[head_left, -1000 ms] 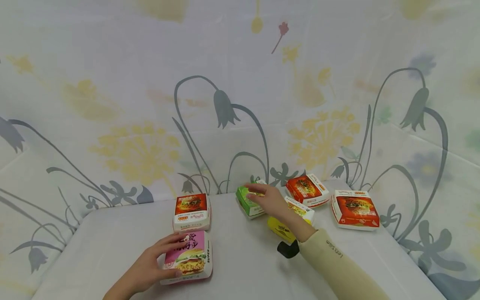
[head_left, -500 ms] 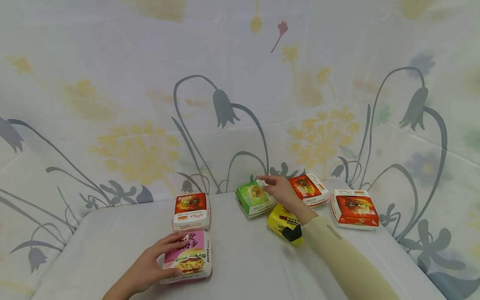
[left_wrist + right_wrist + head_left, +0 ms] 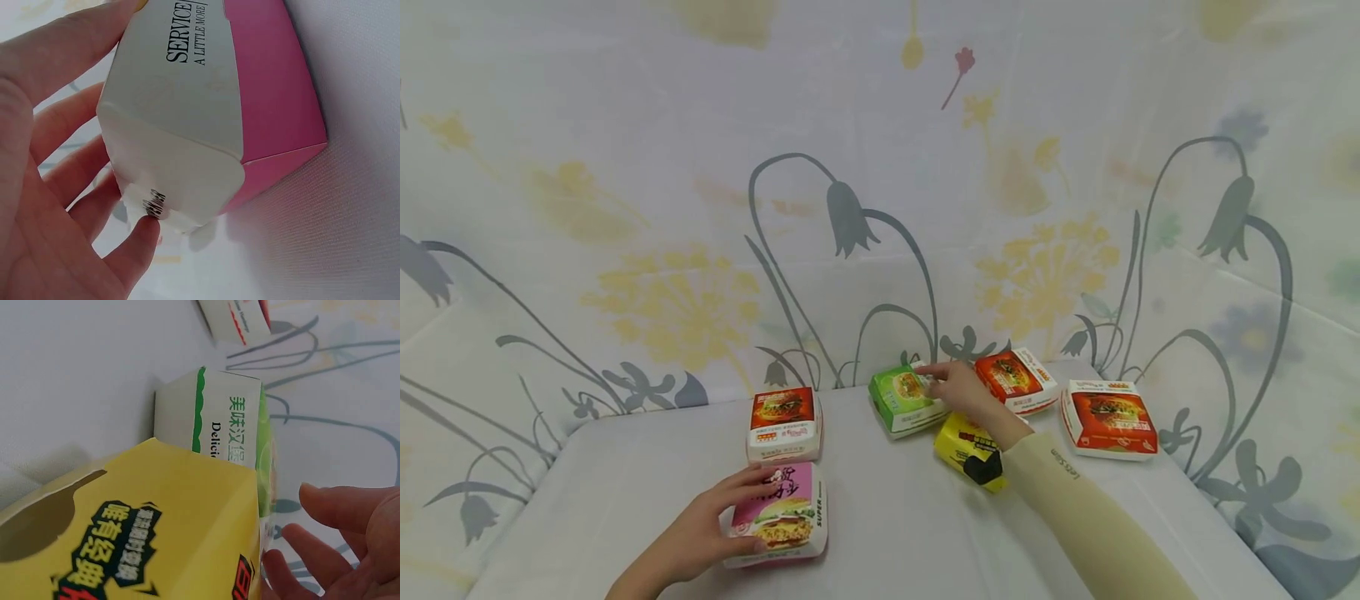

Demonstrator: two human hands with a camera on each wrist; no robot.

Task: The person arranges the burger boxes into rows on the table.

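One yellow box point(image 3: 953, 446) crowding green box point(image 3: 897, 402); left fingers point(image 3: 134, 253) gripping pink box point(image 3: 786, 507), right fingers point(image 3: 315, 556) spread

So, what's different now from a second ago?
The right hand has shifted rightward over the green box, uncovering more of its top; whether it touches the box is hard to tell. Nothing was visibly picked up or let go. The left hand stays on the pink box, and no box has visibly moved.
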